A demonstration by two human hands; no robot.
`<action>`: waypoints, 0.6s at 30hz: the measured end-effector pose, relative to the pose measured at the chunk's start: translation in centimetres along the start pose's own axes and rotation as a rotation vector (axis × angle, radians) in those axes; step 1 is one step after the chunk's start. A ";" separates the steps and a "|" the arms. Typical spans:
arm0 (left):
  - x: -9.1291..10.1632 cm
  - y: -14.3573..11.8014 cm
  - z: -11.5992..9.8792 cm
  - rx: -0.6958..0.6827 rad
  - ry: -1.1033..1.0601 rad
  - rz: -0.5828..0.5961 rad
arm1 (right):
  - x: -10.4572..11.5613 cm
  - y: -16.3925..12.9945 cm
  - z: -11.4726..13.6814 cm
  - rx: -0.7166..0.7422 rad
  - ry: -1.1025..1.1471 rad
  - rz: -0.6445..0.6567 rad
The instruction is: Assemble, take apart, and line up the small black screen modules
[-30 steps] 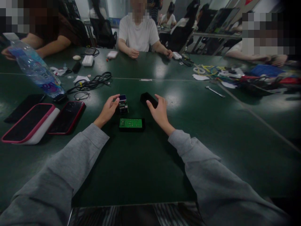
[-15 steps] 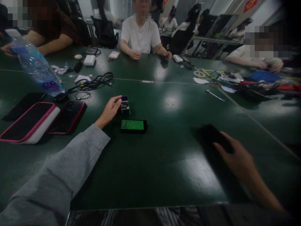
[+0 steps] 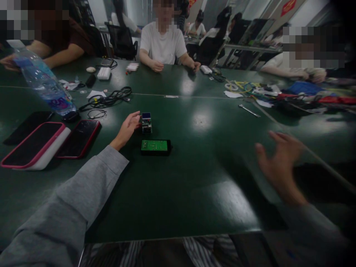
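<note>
My left hand [image 3: 128, 129] rests on the green table beside a small circuit board module [image 3: 147, 123] with a little dark screen. Its fingers are stretched out and a slim gap separates them from the module. Just in front of that lies a black case [image 3: 156, 152] with a green circuit board [image 3: 155, 145] showing inside it. Over the right part of the table is my right hand [image 3: 278, 163], fingers spread and blurred by motion, with nothing in it. A dark patch [image 3: 325, 181] lies beyond the right wrist; I cannot tell what it is.
Two phones [image 3: 79, 140] [image 3: 35, 142] and a tilted water bottle [image 3: 46, 81] are at left. Black cables [image 3: 111, 98] lie behind my left hand. A wrench [image 3: 249, 111] and piled wires [image 3: 278, 94] are at right. A person [image 3: 164, 44] sits opposite.
My right hand has let go of the black object it held and lifted up and away with fingers spread. My left hand has drawn slightly left, off the module.
</note>
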State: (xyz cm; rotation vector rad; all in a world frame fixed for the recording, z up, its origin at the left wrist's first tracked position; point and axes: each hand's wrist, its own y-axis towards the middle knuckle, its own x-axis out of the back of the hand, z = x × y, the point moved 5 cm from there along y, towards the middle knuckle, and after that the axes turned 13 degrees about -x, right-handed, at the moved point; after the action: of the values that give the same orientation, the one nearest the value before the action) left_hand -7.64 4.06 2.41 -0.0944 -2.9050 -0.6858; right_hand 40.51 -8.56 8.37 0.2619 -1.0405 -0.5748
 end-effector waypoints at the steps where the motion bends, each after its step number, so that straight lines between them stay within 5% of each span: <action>1: 0.0 0.0 0.0 0.015 -0.017 0.010 | -1.0 -0.1 1.8 0.095 0.006 -0.027; 6: 0.1 0.0 0.1 0.005 -0.021 0.047 | -12.9 -0.9 14.6 0.491 0.130 0.379; 9: 0.3 0.0 0.1 -0.011 0.001 0.000 | -17.6 -0.9 19.4 0.497 0.215 0.474; 12: -0.1 -0.2 -0.2 0.011 -0.052 0.021 | -19.2 -1.2 21.1 0.538 0.197 0.497; 18: -1.4 -0.5 -1.2 0.069 -0.096 0.206 | -18.9 -1.6 21.2 0.630 0.159 0.509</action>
State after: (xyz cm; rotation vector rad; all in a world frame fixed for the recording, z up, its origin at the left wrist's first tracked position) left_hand -6.19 3.04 3.07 -0.4228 -2.9493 -0.5596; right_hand 14.49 2.11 4.15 0.5622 -1.0593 0.2447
